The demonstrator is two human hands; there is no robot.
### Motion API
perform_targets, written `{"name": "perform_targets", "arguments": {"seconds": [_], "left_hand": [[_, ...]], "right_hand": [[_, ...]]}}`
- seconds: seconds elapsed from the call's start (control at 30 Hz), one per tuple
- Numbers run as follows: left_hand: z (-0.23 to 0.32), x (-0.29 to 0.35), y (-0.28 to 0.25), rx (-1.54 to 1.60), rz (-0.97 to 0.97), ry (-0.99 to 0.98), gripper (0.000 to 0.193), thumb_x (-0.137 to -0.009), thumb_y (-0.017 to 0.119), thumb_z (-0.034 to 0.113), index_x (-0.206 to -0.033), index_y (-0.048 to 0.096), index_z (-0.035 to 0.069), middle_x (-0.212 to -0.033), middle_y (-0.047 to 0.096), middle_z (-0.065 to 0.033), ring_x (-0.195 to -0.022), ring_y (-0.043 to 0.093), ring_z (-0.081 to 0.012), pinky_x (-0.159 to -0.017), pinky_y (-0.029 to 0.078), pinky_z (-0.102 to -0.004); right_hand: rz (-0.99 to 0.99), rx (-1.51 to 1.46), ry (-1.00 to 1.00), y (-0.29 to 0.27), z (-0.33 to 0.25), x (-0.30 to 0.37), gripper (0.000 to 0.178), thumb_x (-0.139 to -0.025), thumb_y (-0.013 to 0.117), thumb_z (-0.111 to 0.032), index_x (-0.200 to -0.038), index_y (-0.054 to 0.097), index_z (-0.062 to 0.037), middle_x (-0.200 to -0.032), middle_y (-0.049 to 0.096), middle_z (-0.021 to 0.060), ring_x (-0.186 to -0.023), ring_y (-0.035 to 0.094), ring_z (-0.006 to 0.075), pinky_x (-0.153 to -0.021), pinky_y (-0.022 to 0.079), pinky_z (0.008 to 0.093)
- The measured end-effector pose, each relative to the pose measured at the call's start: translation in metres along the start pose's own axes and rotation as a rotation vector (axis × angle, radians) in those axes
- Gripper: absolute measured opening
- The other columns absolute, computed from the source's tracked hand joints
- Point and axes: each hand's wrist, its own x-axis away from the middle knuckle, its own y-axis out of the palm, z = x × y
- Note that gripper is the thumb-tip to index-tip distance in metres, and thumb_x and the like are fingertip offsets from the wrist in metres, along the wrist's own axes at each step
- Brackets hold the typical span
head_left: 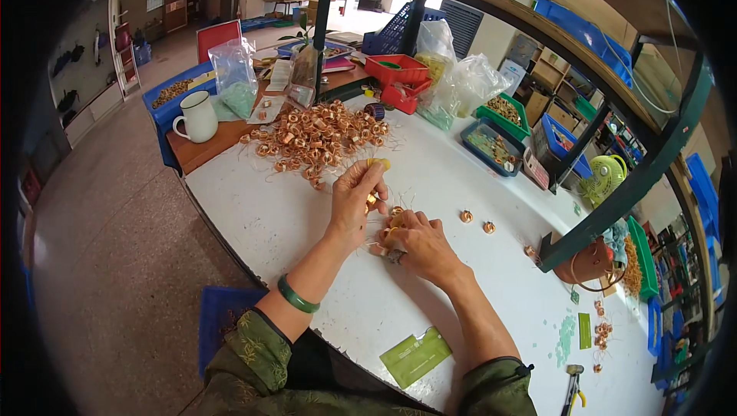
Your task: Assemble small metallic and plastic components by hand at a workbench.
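My left hand (355, 199) is closed round a copper wire coil (371, 203), with a yellow cover on one fingertip. Beside it my right hand (424, 247) is low over the white tabletop (307, 224), its fingers bent together. Its fingers hide what they grip, if anything. Another small coil (397, 210) with thin loose wire ends lies against the right fingers. Beyond my hands spreads a big heap of copper coils (326, 130). To the right, two single coils (466, 216) sit apart on the table.
A green packet (416, 356) lies near the front edge. At left stands a white mug (199, 118). A dark shelf post (614, 201) rises at right, near a brown pot (587, 264) and pliers (573, 389). Behind are a blue-grey tray (491, 147) and plastic bags (472, 86).
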Motion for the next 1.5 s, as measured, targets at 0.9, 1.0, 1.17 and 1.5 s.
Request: {"name": "perform_targets", "arguments": {"seconds": [0.9, 1.0, 1.17, 1.5], "left_hand": [[-0.007, 0.004, 0.003, -0.218, -0.345, -0.261, 0.025, -0.09, 0.06, 0.013, -0.114, 0.063, 0.006, -0.079, 0.065, -0.0042, -0.06, 0.057, -0.0063, -0.04, 0.04, -0.0169], [-0.007, 0.005, 0.004, -0.233, -0.311, -0.222, 0.021, -0.09, 0.061, 0.016, -0.11, 0.062, 0.008, -0.075, 0.064, -0.0038, -0.055, 0.056, -0.0057, -0.039, 0.038, -0.0169], [-0.008, 0.009, 0.011, -0.325, -0.313, -0.158, 0.018, -0.09, 0.062, 0.018, -0.105, 0.06, 0.008, -0.075, 0.064, -0.0043, -0.054, 0.055, -0.0057, -0.037, 0.038, -0.0173], [-0.007, 0.013, 0.016, -0.141, -0.298, -0.21, 0.02, -0.089, 0.062, 0.012, -0.107, 0.057, 0.005, -0.087, 0.066, -0.0076, -0.063, 0.059, -0.0082, -0.041, 0.045, -0.018]], "right_hand": [[0.13, -1.582, 0.14, -0.033, 0.038, 0.004, 0.038, -0.077, 0.037, 0.003, -0.108, 0.058, -0.0018, -0.091, 0.064, 0.0129, -0.087, 0.06, 0.0203, -0.085, 0.046, 0.0319], [0.26, -1.316, 0.181, -0.028, 0.037, 0.001, 0.04, -0.078, 0.037, 0.004, -0.111, 0.058, -0.0019, -0.094, 0.064, 0.0119, -0.087, 0.06, 0.0196, -0.084, 0.046, 0.0308], [0.545, -1.064, 0.192, -0.029, 0.027, -0.004, 0.038, -0.079, 0.04, 0.006, -0.111, 0.059, -0.0017, -0.095, 0.065, 0.0097, -0.083, 0.059, 0.0174, -0.082, 0.044, 0.0268], [0.606, -1.262, 0.116, -0.022, 0.023, -0.008, 0.035, -0.081, 0.043, 0.008, -0.109, 0.062, -0.0006, -0.1, 0.065, 0.0088, -0.082, 0.057, 0.0148, -0.077, 0.044, 0.0227]]}}
